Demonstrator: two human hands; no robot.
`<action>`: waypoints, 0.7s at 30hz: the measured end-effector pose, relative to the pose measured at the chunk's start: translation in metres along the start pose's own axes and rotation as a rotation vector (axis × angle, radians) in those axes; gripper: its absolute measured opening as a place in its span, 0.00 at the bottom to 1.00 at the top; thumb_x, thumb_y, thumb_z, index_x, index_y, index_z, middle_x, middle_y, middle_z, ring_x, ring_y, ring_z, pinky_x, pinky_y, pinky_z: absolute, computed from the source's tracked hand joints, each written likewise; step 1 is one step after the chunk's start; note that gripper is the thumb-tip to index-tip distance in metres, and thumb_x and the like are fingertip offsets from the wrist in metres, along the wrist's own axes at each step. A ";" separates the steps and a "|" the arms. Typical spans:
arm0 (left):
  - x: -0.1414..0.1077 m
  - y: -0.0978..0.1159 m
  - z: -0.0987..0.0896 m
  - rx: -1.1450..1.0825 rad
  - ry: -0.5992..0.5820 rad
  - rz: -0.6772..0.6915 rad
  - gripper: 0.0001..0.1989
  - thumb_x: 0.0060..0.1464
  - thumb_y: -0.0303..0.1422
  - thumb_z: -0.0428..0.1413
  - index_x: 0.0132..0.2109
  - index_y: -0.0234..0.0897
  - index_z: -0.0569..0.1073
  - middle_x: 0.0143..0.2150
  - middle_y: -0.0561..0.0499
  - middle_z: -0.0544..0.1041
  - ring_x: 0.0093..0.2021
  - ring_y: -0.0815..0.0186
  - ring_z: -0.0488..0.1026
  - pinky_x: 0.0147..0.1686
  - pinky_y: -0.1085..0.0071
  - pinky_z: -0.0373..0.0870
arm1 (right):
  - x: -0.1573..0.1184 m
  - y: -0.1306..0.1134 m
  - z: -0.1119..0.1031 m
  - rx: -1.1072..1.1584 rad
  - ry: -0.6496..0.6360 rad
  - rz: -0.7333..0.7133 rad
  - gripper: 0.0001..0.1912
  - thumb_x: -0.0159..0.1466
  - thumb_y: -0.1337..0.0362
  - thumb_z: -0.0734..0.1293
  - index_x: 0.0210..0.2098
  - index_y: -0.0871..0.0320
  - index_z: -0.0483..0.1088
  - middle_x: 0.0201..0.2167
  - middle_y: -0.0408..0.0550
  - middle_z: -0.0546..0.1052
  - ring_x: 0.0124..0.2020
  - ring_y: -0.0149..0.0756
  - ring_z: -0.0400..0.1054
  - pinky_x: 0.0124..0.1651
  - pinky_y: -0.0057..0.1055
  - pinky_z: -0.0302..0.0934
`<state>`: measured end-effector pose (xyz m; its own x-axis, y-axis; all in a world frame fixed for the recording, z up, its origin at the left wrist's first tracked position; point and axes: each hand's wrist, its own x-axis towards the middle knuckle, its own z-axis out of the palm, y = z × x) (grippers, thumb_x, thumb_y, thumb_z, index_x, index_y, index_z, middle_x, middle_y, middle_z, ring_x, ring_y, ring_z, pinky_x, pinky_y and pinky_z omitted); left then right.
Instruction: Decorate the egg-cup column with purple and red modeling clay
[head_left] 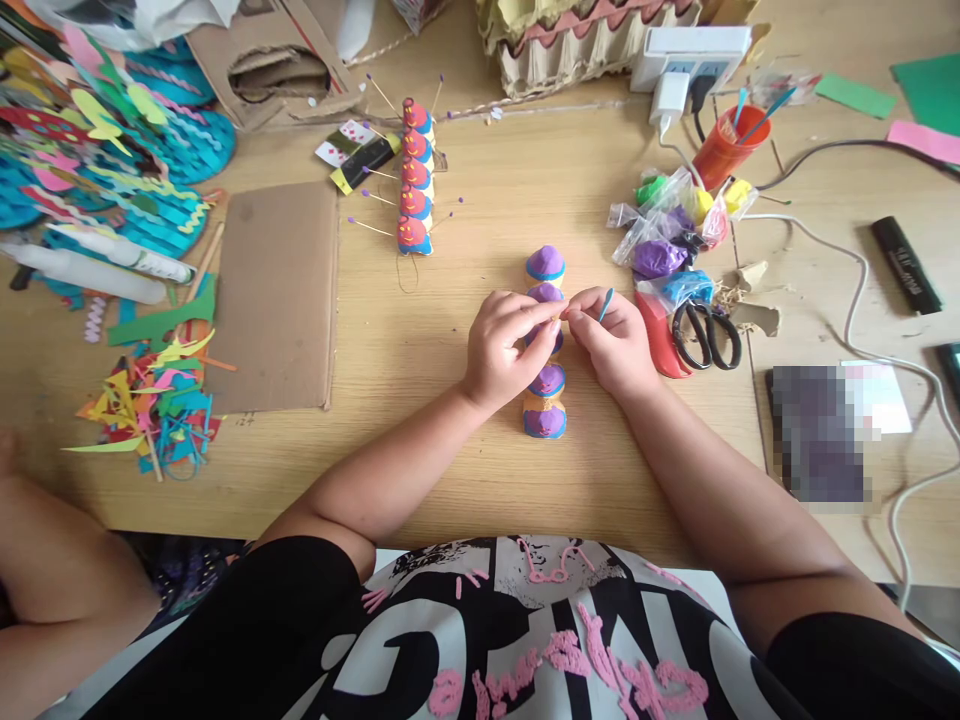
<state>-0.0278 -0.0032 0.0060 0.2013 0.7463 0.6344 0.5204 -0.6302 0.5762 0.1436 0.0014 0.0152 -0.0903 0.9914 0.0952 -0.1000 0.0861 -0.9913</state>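
One purple-and-orange segmented caterpillar made of egg-carton cups lies on the wooden table, running away from the body; four segments visible, the middle hidden under the fingers. Left hand and right hand meet fingertip to fingertip above it, pinched nearly closed on something too small to identify; a thin teal stick lies along the right fingers. Right of the fingers: one pair of black scissors. Left: bare table, then one brown cardboard sheet. Beyond: one red-and-blue caterpillar, five segments.
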 end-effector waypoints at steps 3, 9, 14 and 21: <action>0.001 0.000 0.000 0.004 0.026 0.016 0.11 0.72 0.36 0.55 0.52 0.41 0.82 0.43 0.49 0.85 0.44 0.64 0.79 0.49 0.62 0.75 | 0.000 -0.001 0.000 -0.025 0.011 -0.023 0.27 0.57 0.36 0.77 0.30 0.55 0.73 0.26 0.42 0.72 0.28 0.31 0.60 0.34 0.32 0.59; 0.002 -0.001 -0.001 0.041 0.015 -0.043 0.11 0.72 0.37 0.56 0.49 0.42 0.83 0.43 0.49 0.86 0.44 0.64 0.80 0.50 0.63 0.76 | -0.001 -0.004 0.001 0.005 0.002 0.006 0.27 0.58 0.36 0.77 0.30 0.54 0.74 0.23 0.40 0.68 0.25 0.30 0.56 0.31 0.32 0.57; 0.004 -0.001 -0.001 0.004 0.048 -0.066 0.11 0.72 0.38 0.56 0.48 0.42 0.83 0.43 0.50 0.86 0.44 0.65 0.80 0.50 0.63 0.76 | -0.001 -0.004 0.002 0.023 -0.012 0.019 0.27 0.57 0.36 0.77 0.32 0.54 0.73 0.23 0.39 0.66 0.26 0.30 0.57 0.30 0.31 0.56; 0.004 -0.005 -0.001 -0.010 0.070 -0.145 0.14 0.73 0.43 0.55 0.48 0.42 0.82 0.43 0.49 0.85 0.45 0.64 0.80 0.49 0.64 0.77 | 0.000 -0.004 0.003 0.040 -0.020 0.007 0.26 0.59 0.38 0.77 0.31 0.54 0.73 0.21 0.37 0.63 0.24 0.28 0.53 0.29 0.31 0.52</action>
<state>-0.0307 0.0024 0.0060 0.0659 0.8131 0.5784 0.5315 -0.5192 0.6693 0.1416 0.0009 0.0198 -0.1114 0.9897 0.0904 -0.1387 0.0746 -0.9875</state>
